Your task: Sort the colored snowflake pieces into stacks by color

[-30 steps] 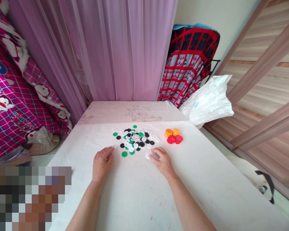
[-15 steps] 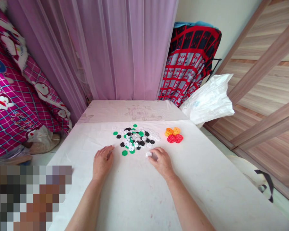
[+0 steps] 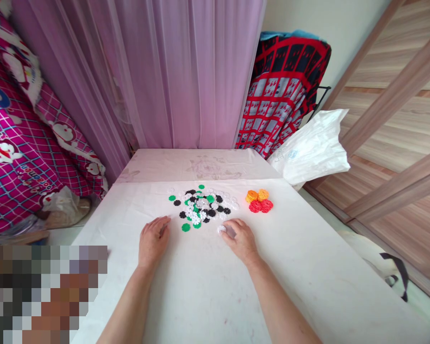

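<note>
On the white table lies a loose heap of small flower-shaped plastic discs in black, white and green. To its right sit two orange discs and two red discs in a tidy cluster. My left hand rests flat on the table just below the heap's left side, fingers lying loosely together. My right hand is curled, its fingertips pinched on a white disc at the heap's lower right edge.
A pink curtain hangs behind the table. Pink patterned bedding is piled at the left, a red and black checked cloth and a white plastic bag at the right. Wooden panels stand further right.
My right hand has drawn its fingers in around the white disc and shifted slightly toward the heap. My left hand has stayed where it was.
</note>
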The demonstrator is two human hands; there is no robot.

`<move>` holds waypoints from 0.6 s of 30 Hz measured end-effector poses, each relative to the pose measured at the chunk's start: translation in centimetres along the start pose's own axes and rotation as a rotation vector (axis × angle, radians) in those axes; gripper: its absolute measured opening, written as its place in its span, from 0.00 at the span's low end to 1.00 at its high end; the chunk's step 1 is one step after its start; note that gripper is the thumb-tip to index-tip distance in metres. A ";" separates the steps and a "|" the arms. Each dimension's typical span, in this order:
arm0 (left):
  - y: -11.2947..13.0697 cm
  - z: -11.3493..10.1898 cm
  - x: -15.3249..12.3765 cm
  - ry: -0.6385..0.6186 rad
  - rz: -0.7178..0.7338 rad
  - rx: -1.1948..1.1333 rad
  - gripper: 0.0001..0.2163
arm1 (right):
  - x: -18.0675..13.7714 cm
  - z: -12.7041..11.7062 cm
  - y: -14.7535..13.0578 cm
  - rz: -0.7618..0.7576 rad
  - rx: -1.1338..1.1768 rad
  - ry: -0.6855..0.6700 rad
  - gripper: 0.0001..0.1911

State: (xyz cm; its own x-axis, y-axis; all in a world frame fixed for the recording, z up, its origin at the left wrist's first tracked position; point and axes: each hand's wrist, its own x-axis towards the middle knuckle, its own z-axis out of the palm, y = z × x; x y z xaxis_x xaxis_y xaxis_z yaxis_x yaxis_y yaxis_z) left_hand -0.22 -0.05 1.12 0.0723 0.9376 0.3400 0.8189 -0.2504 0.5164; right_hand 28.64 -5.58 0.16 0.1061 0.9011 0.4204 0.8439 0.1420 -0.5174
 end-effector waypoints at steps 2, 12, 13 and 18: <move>0.0 0.0 0.0 0.001 0.007 0.001 0.16 | 0.6 0.2 0.5 0.076 0.015 0.024 0.10; -0.2 -0.1 0.0 0.013 0.009 -0.003 0.15 | 4.1 0.4 1.4 0.185 -0.164 -0.093 0.14; -0.2 -0.1 0.0 0.013 0.011 -0.004 0.15 | 4.3 0.2 1.3 0.179 -0.170 -0.116 0.14; -0.1 -0.1 0.1 0.005 0.010 -0.002 0.16 | 5.1 -0.4 1.5 0.121 -0.200 -0.251 0.14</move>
State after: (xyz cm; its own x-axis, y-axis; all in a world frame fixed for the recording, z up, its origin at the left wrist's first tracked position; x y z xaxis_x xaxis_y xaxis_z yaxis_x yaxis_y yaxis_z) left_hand -0.34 0.00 1.19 0.0771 0.9338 0.3493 0.8168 -0.2600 0.5150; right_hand 30.66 -0.96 1.85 0.0999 0.9828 0.1553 0.9222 -0.0329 -0.3852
